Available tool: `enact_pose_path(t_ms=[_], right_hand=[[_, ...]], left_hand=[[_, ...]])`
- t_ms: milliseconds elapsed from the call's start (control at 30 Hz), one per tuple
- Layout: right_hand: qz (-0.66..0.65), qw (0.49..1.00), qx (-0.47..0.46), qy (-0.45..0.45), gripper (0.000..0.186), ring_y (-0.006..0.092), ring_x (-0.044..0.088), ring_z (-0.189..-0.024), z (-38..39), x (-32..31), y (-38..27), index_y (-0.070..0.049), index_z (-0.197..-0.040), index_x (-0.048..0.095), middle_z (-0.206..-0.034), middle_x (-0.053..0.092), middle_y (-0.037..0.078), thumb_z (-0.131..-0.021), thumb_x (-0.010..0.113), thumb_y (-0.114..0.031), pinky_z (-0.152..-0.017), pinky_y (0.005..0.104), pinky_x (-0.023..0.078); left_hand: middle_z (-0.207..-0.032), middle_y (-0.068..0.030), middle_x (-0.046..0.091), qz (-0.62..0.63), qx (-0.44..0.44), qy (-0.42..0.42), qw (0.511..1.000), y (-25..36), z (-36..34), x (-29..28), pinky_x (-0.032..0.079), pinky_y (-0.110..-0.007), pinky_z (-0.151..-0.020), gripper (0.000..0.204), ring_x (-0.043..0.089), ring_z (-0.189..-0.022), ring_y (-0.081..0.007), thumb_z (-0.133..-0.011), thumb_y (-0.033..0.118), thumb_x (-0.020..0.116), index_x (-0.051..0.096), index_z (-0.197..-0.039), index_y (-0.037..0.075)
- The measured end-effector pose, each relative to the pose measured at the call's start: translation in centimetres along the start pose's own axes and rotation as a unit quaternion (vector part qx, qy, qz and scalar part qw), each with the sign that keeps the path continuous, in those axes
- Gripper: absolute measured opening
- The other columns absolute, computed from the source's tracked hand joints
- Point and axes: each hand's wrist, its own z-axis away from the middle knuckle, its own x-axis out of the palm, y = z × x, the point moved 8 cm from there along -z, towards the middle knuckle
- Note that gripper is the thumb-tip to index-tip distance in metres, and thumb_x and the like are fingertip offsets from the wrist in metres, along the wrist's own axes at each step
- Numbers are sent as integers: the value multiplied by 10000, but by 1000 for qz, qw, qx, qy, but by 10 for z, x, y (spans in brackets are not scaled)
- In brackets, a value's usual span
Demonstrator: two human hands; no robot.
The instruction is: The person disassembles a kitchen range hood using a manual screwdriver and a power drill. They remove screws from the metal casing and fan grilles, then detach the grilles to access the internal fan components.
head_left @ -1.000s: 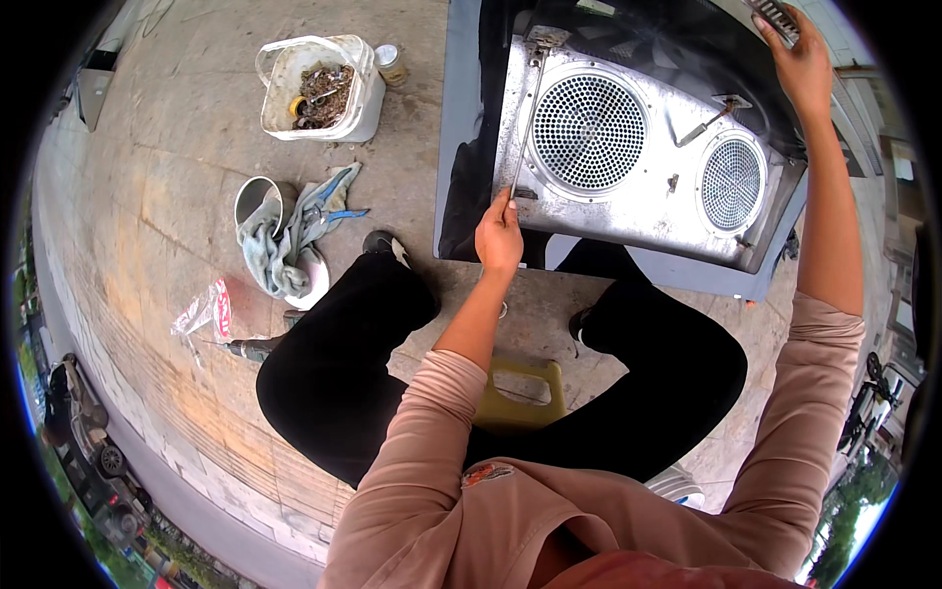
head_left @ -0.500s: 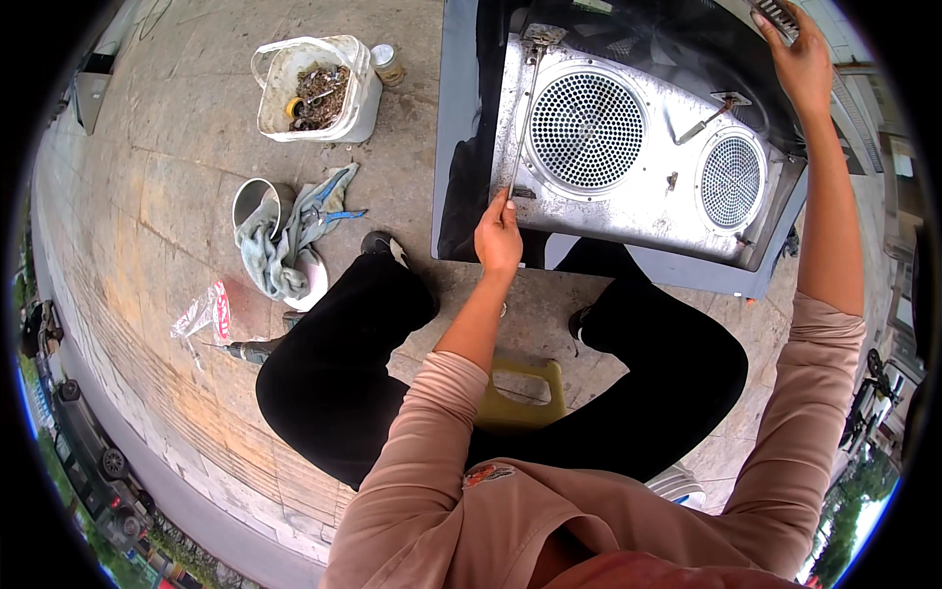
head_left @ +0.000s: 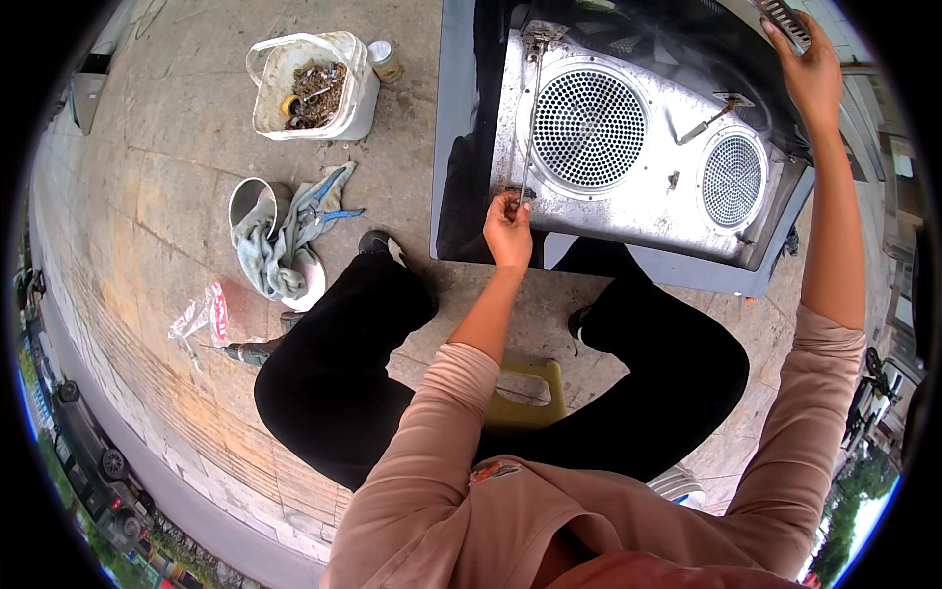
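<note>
In front of me lies a dark range hood (head_left: 455,221), its metal inner plate (head_left: 677,137) exposed, with a large round perforated grille (head_left: 591,130) and a smaller one (head_left: 733,181). My left hand (head_left: 508,234) is closed at the plate's near left corner, fingers pinching the lower end of a thin metal rod (head_left: 533,108). The rod runs up to a bracket (head_left: 546,32) at the far left of the plate. At the far right, my right hand (head_left: 812,79) is closed around a slotted metal edge (head_left: 785,22), partly cut off by the picture's rim.
Left on the paving stand a white bucket (head_left: 365,113) with dirty debris, a small jar (head_left: 385,61), and a metal pot (head_left: 245,196) with a grey rag (head_left: 270,255) and blue-handled pliers (head_left: 339,214). A power drill (head_left: 250,351) lies by my left leg. A yellow stool (head_left: 530,393) is beneath me.
My left hand has shifted slightly right, and the rod's lower end has moved right with it. My right hand has moved a little right and down, still on the slotted edge.
</note>
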Motion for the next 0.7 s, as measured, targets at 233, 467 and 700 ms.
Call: enact_pose_path(t_ms=[233,467,700], right_hand=[[-4,998,-63,11,575,217,671,-884,-5,12,26,-62,-1177,633,-993,699,130,-812,709,-500,-817,315,488],[0,999,13,34,559,381,510,-1161,10,-15,-17,16,-1212,539,-1199,569,219,-765,763,-233,-1004,423,394],[-1,999,11,50,580,377,507,-1172,9,-11,-8,23,-1229,531,-1218,557,228,-771,766,-243,-1014,417,390]], left_hand=[[-852,-33,635,118,-60,-25,991,3,-2,0,482,-233,-618,163,558,-669,-81,-888,4,632,627,-1046,-37],[-801,-34,616,299,-203,-191,913,-9,-2,17,495,-260,-625,130,561,-640,-108,-928,36,577,640,-1026,-21],[-815,-30,596,4,-48,-67,997,14,1,12,481,-262,-633,139,534,-658,-90,-932,44,571,606,-1048,-23]])
